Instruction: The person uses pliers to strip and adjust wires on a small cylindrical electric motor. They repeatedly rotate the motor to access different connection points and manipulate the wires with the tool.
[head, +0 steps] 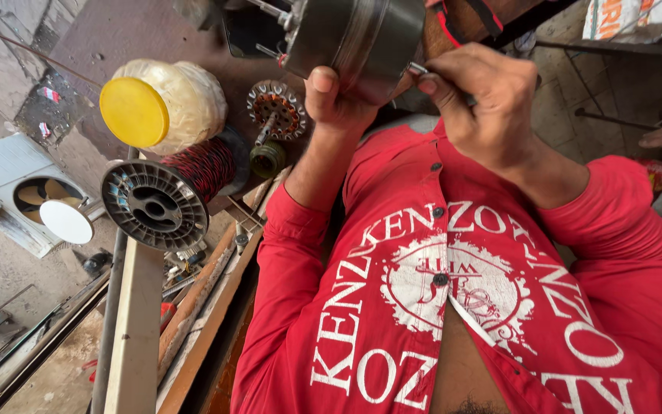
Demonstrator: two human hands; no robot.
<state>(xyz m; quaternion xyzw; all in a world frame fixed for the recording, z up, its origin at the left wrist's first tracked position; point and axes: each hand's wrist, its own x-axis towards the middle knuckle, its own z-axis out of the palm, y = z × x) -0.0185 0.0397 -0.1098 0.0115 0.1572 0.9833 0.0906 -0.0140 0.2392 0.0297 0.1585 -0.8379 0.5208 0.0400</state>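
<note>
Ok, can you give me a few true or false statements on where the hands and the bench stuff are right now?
1. The left hand has its grip on the dark metal cylinder. True.
2. The right hand lies flat on the bench. False: it is raised at the cylinder's edge, fingers pinched on a thin metal tool.
3. The black-flanged spool carries red wire. True.
4. The plastic-wrapped spool has a blue cap. False: its cap is yellow.
5. The copper-wound part is held in the left hand. False: it lies on the bench, apart from both hands, near the spools.
</note>
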